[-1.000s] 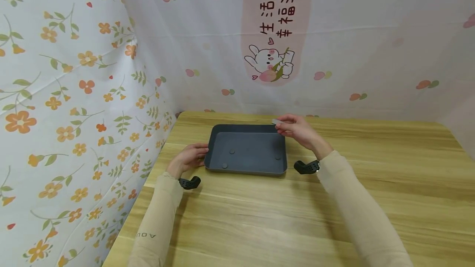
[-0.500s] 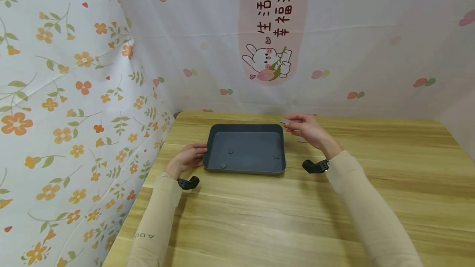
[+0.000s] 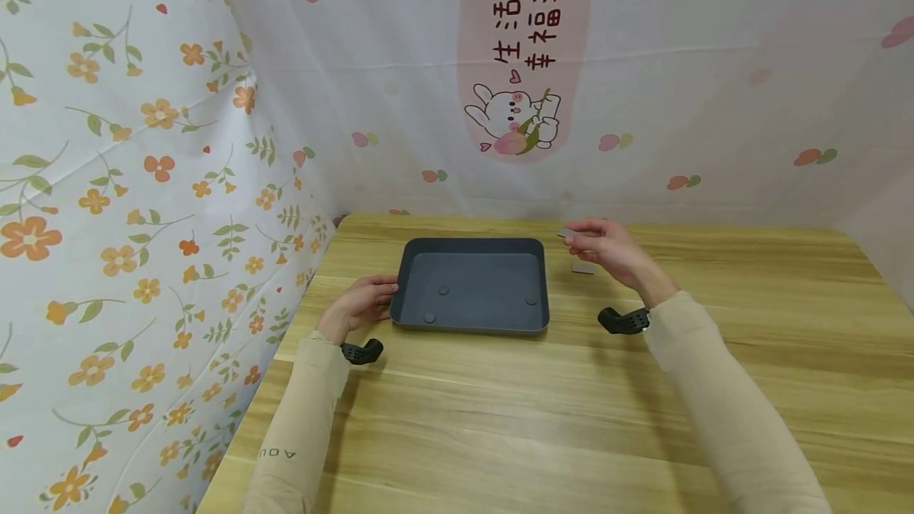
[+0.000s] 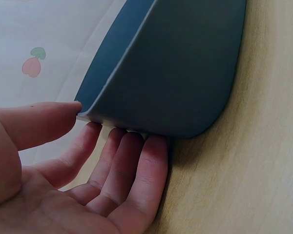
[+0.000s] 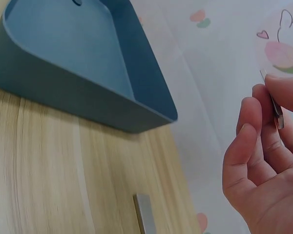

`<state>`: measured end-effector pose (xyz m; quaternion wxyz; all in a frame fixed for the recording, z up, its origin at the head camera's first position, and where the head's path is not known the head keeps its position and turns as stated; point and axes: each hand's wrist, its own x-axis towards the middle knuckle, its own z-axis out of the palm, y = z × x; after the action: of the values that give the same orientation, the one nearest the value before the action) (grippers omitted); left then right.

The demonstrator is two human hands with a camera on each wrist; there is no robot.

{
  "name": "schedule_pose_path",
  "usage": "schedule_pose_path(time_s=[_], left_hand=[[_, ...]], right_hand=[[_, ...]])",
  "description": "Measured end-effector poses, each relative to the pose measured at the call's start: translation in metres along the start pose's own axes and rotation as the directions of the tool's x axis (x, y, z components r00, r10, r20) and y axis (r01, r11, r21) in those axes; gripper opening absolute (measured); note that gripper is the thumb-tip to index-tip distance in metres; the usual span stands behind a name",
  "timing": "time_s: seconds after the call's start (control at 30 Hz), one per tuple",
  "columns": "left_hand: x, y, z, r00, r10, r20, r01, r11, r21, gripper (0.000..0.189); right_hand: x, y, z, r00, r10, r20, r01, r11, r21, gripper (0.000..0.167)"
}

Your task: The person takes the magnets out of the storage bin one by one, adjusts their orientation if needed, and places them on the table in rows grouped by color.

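Note:
A dark blue-grey rectangular tray [image 3: 471,327] with raised walls lies on the wooden table. Three small dark discs show on its floor, one of them a round disc [image 3: 531,300] near the right side. My left hand [image 3: 362,306] holds the tray's left end; in the left wrist view its thumb is at the rim and its fingers are against the outer wall. Right of the tray, my right hand [image 3: 614,252] pinches a small flat grey metal piece [image 5: 276,109] between thumb and fingers, raised above the table. Below that hand lies a flat grey bar [image 3: 582,269] on the wood.
The wooden table [image 3: 471,419] reaches back to a white printed curtain [image 3: 400,101]. A flowered cloth [image 3: 128,220] hangs along the left side. A black wrist mount [image 3: 623,321] sticks out below my right wrist, and another mount [image 3: 362,352] is on the left.
My right hand has moved right, from over the tray's back right corner to beside it, with the metal piece. The grey bar on the table has come into view. My left hand stays put.

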<state>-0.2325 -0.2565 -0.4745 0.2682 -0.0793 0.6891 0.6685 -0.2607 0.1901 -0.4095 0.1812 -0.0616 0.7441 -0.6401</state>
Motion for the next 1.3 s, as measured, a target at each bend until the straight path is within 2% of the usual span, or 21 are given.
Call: schedule_pose_path(time_s=[0.33,0.67,0.93,1.3], left_hand=[[-0.002,0.002,0.001,1.000,-0.012,0.010,0.012,1.000,0.008,0.052],[-0.003,0.003,0.002,1.000,-0.011,0.010,0.010,1.000,0.013,0.051],[-0.004,0.003,0.003,1.000,-0.008,0.012,0.007,1.000,0.009,0.053],[-0.003,0.001,0.001,1.000,0.000,0.006,0.000,0.999,0.040,0.052]], right_hand=[[-0.009,0.011,-0.017,1.000,0.015,-0.020,-0.015,1.000,0.004,0.051],[-0.017,0.023,-0.034,0.998,0.016,-0.055,-0.016,1.000,0.012,0.032],[-0.023,0.028,-0.044,0.998,0.031,-0.057,-0.032,0.999,-0.017,0.042],[-0.028,0.039,-0.056,0.996,0.057,-0.071,-0.062,0.996,-0.069,0.039]])
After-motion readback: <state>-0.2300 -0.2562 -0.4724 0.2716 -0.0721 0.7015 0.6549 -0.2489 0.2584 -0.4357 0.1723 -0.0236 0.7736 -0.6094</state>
